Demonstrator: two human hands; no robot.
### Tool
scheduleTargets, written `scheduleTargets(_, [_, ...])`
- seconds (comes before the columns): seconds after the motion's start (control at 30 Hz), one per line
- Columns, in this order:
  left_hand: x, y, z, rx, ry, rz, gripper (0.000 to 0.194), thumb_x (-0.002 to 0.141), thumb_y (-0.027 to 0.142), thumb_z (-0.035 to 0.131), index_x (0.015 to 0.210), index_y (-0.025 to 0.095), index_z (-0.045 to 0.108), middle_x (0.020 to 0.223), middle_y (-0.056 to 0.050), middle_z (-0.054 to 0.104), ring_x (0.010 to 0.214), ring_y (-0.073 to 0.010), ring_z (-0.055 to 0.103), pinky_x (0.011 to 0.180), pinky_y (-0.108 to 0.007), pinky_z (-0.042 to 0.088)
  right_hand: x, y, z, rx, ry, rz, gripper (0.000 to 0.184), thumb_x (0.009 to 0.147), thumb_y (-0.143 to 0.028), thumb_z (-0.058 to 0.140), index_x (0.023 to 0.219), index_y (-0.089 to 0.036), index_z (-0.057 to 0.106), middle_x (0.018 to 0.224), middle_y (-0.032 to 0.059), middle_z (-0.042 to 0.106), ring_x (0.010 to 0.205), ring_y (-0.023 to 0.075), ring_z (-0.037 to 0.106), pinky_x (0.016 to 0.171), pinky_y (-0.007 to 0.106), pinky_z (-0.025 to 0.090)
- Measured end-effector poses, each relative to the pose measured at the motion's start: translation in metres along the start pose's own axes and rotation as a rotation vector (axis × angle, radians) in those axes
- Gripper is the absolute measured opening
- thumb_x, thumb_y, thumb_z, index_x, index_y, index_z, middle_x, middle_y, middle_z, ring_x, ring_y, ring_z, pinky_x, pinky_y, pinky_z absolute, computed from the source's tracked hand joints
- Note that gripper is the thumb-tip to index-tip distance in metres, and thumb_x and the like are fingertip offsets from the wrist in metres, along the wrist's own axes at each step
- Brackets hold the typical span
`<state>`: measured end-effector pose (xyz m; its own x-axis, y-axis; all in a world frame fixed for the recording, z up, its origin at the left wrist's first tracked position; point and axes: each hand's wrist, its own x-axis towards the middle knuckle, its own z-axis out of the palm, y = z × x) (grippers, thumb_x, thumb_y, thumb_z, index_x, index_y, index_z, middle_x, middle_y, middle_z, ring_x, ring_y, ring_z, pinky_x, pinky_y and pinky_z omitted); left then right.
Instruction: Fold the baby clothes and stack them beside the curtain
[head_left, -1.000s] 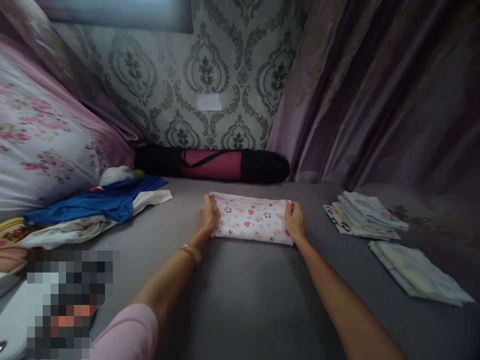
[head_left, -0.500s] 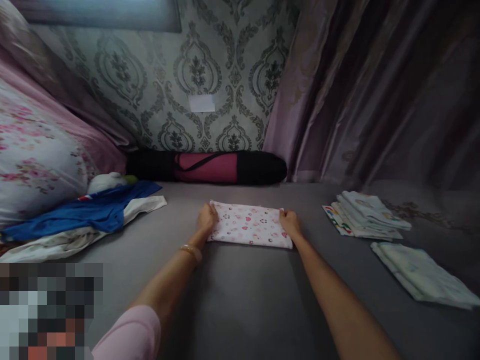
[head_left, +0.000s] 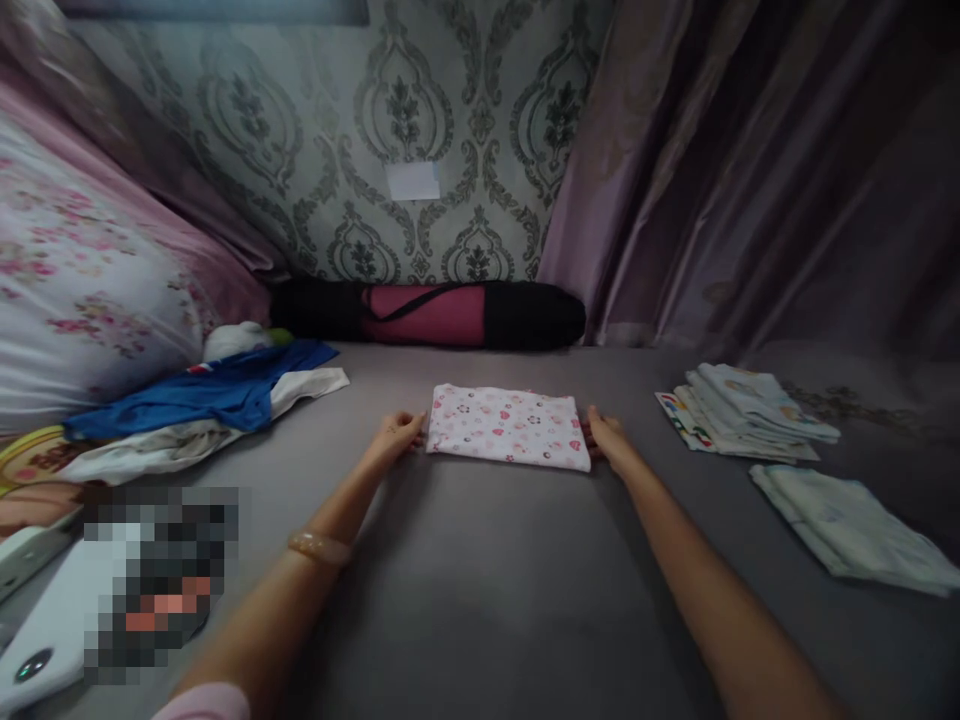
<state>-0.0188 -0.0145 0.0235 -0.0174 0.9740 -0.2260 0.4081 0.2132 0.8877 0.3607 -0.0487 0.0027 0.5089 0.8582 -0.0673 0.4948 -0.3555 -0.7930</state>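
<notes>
Presently, a rectangular, folded white cloth with a pink-and-red print (head_left: 510, 428) is lying flat on the smooth grey sheet (head_left: 480, 600). The left hand (head_left: 396, 433) is resting loosely open just beside its left edge; the right hand (head_left: 611, 440) is resting partly open at its right edge. Neither is visibly gripping it; fingertip contact cannot be determined. Rightward, a stack of folded, pale printed cloths (head_left: 750, 405) is lying near a folded pale-green cloth (head_left: 855, 525).

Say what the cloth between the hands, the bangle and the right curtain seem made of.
Cloth: fabric, perhaps cotton, matte, with soft folded edges.
Bangle: polished stone or plastic, judging by its glossy highlight.
Right curtain: probably satin-like fabric; sheen runs along its folds.
</notes>
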Motion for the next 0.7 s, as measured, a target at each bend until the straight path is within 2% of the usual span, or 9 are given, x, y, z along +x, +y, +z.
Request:
scheduleTargets(0.1, [-0.027,-0.006,-0.012,0.113,-0.116,0.061,0.049,0.066,0.060,0.064,0.079,0.013,0.065,0.058,0.001,0.055,0.052,-0.0110,0.049,0.047,-0.021,0.033,-0.025,0.014,-0.011,-0.080,-0.106,0.039,0.050,0.090,-0.054,0.039,0.073,-0.015,0.066,0.060,0.0076,0.065,0.049,0.0157,0.056,0.044,0.024,0.038])
scheduleTargets(0.17, [-0.038,-0.008,-0.012,0.136,-0.158,0.086,0.050,0.062,0.060,0.067,0.080,0.013,0.068,0.057,0.003,0.053,0.052,-0.0100,0.045,0.047,-0.022,0.029,-0.041,0.019,-0.017,-0.151,-0.122,-0.040,0.045,0.085,-0.054,0.049,0.068,-0.016,0.064,0.061,0.0067,0.064,0.055,0.0156,0.056,0.047,0.023,0.038])
scheduleTargets(0.27, [-0.043,-0.008,-0.005,0.083,-0.115,0.109,0.048,0.058,0.056,0.069,0.078,0.013,0.067,0.058,0.004,0.052,0.052,-0.0090,0.041,0.048,-0.022,0.027,-0.059,0.019,-0.020,-0.160,-0.139,-0.147,0.029,0.074,-0.045,0.064,0.070,-0.016,0.064,0.067,0.0047,0.065,0.061,0.0156,0.057,0.054,0.023,0.040])
scheduleTargets(0.37, [-0.042,-0.010,0.004,0.019,-0.055,0.127,0.046,0.054,0.054,0.069,0.076,0.014,0.064,0.059,0.005,0.050,0.051,-0.0082,0.039,0.048,-0.021,0.025,-0.069,0.013,-0.018,-0.118,-0.169,-0.159,0.020,0.070,-0.036,0.067,0.072,-0.016,0.064,0.065,0.0021,0.064,0.059,0.0141,0.055,0.053,0.022,0.038])
scheduleTargets(0.43, [-0.041,-0.011,0.008,0.015,-0.057,0.124,0.046,0.054,0.054,0.068,0.077,0.014,0.063,0.058,0.005,0.048,0.050,-0.0079,0.037,0.047,-0.021,0.024,-0.070,0.009,-0.016,-0.114,-0.175,-0.152,0.018,0.069,-0.033,0.066,0.069,-0.016,0.064,0.061,0.0003,0.062,0.056,0.0127,0.054,0.051,0.021,0.036])
scheduleTargets(0.53, [-0.040,-0.011,0.007,0.090,-0.058,0.108,0.044,0.058,0.056,0.065,0.073,0.015,0.063,0.054,0.006,0.045,0.049,-0.0089,0.036,0.047,-0.022,0.024,-0.068,0.005,-0.015,-0.141,-0.182,-0.120,0.020,0.070,-0.035,0.066,0.064,-0.016,0.063,0.050,-0.0039,0.055,0.048,0.0103,0.048,0.046,0.020,0.032])
scheduleTargets(0.7, [-0.037,-0.006,-0.002,0.237,-0.017,0.121,0.034,0.063,0.048,0.062,0.065,0.014,0.065,0.051,0.004,0.046,0.053,-0.0115,0.042,0.050,-0.023,0.027,-0.064,0.001,-0.021,-0.182,-0.277,0.007,0.029,0.078,-0.038,0.061,0.057,-0.018,0.055,0.036,-0.0075,0.040,0.033,0.0075,0.036,0.037,0.020,0.023])
